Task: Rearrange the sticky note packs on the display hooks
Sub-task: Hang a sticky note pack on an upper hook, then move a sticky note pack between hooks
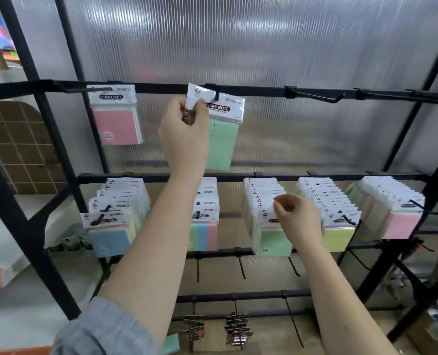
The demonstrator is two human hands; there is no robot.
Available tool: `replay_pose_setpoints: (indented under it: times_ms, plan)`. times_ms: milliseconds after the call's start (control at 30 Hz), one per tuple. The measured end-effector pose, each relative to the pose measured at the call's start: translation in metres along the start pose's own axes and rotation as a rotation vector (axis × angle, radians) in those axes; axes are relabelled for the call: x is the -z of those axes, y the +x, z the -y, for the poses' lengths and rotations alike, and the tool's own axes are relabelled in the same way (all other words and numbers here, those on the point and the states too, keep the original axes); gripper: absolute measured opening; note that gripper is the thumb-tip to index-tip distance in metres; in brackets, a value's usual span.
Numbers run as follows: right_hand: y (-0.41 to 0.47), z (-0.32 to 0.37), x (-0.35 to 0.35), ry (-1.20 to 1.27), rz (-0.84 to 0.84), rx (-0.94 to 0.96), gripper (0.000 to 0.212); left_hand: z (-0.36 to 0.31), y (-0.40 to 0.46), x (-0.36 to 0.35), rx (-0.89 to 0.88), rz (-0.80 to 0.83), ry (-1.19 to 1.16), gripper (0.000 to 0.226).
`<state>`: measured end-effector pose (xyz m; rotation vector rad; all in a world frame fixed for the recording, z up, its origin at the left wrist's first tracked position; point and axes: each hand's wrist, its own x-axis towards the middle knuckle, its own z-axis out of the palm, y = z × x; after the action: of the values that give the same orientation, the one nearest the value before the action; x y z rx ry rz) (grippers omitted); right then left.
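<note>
My left hand pinches the top left corner of a green sticky note pack, which hangs tilted on a hook of the top rail. A pink pack hangs on the hook to its left. My right hand hovers with curled fingers in front of a row of green packs on the middle rail, holding nothing that I can see. Other rows on the middle rail hold blue, striped, yellow and pink packs.
Two bare hooks stick out on the top rail to the right. Lower rails carry bare hooks and small metal clips. Black frame posts stand left and right. A ribbed translucent panel backs the rack.
</note>
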<state>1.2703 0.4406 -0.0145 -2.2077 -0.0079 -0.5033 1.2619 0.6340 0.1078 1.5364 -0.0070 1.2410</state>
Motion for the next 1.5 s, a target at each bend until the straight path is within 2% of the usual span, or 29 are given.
replay_pose_setpoints:
  times_ms: [100, 433, 533, 800, 967, 1100, 1267, 1400, 1500]
  plan:
    - [0.002, -0.001, -0.001, -0.021, 0.011, -0.004, 0.02, 0.009, 0.01, -0.009, 0.025, 0.01, 0.039, 0.015]
    - [0.01, -0.002, -0.002, -0.045, 0.007, 0.024, 0.019, 0.046, 0.054, -0.051, 0.387, 0.045, -0.003, 0.022]
    - [0.013, -0.002, -0.003, -0.055, 0.013, 0.036, 0.02, 0.052, 0.065, -0.06, 0.441, 0.054, 0.003, 0.026]
    - [0.018, -0.004, -0.001, -0.08, 0.028, 0.04, 0.022, 0.06, 0.081, -0.069, 0.465, 0.09, 0.158, 0.035]
    - [0.018, -0.005, 0.001, -0.066, 0.028, 0.03, 0.021, 0.061, 0.081, -0.066, 0.476, 0.135, 0.152, 0.026]
    - [0.016, -0.009, 0.002, -0.048, 0.004, 0.011, 0.022, 0.062, 0.074, -0.057, 0.452, 0.105, 0.189, 0.013]
    - [0.008, -0.015, 0.003, 0.019, -0.06, -0.026, 0.029, 0.06, 0.056, -0.036, 0.372, 0.107, 0.292, 0.024]
    - [-0.003, -0.021, 0.001, 0.082, -0.13, -0.038, 0.033, 0.058, 0.026, -0.022, 0.336, 0.135, 0.333, 0.019]
    - [-0.013, -0.027, -0.001, 0.146, -0.115, -0.075, 0.038, 0.057, 0.005, -0.01, 0.381, 0.16, 0.341, 0.017]
